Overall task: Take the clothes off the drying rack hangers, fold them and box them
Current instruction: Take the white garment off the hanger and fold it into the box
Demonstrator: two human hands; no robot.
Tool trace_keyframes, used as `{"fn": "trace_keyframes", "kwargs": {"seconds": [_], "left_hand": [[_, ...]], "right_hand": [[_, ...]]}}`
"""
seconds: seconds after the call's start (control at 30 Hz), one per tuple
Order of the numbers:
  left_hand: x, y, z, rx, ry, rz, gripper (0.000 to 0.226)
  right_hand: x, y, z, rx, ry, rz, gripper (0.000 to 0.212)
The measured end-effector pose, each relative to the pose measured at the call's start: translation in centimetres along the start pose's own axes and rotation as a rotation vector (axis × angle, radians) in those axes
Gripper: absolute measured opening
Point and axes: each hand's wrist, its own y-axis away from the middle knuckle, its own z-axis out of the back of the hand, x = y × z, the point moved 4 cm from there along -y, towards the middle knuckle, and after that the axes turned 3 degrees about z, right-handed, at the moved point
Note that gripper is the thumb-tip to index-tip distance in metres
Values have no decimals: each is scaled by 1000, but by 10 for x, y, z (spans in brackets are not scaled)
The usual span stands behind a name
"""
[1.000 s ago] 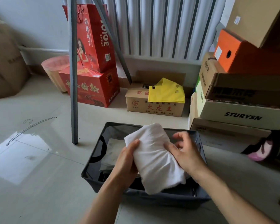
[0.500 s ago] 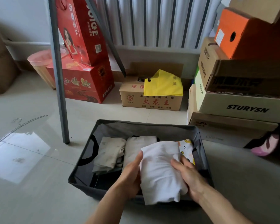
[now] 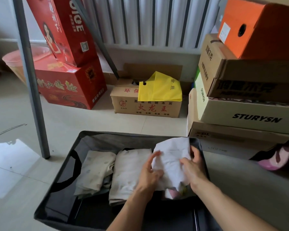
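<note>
A folded white garment lies in the right end of the dark fabric storage box on the floor, over something pink and patterned. My left hand touches the garment's left edge with fairly straight fingers. On the other side, my right hand grips its right edge, thumb on top and fingers curled round the side. Two folded beige garments lie side by side in the box to the left. A grey leg of the drying rack stands left of the box.
A wire hanger lies on the tiled floor at far left. Red gift boxes and a pink bin stand behind the rack leg. A carton with a yellow bag sits by the radiator. Stacked cardboard boxes crowd the right.
Both hands have lowered the white garment from above the box down into its right end, beside the beige garments. My view has moved closer and lower.
</note>
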Motion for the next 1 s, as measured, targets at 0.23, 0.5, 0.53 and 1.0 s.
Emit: {"fn": "trace_keyframes", "kwargs": {"seconds": [0.23, 0.5, 0.53, 1.0], "left_hand": [[31, -12, -22, 36, -466, 209, 67], [32, 1, -17, 105, -946, 125, 82], [32, 4, -17, 98, -976, 117, 81], [42, 32, -3, 164, -1233, 229, 38]], "right_hand": [[-45, -19, -3, -7, 369, 24, 39], [-43, -16, -3, 59, 732, 119, 36], [-40, -13, -2, 75, 822, 146, 42], [-44, 49, -10, 546, 1446, 365, 59]]}}
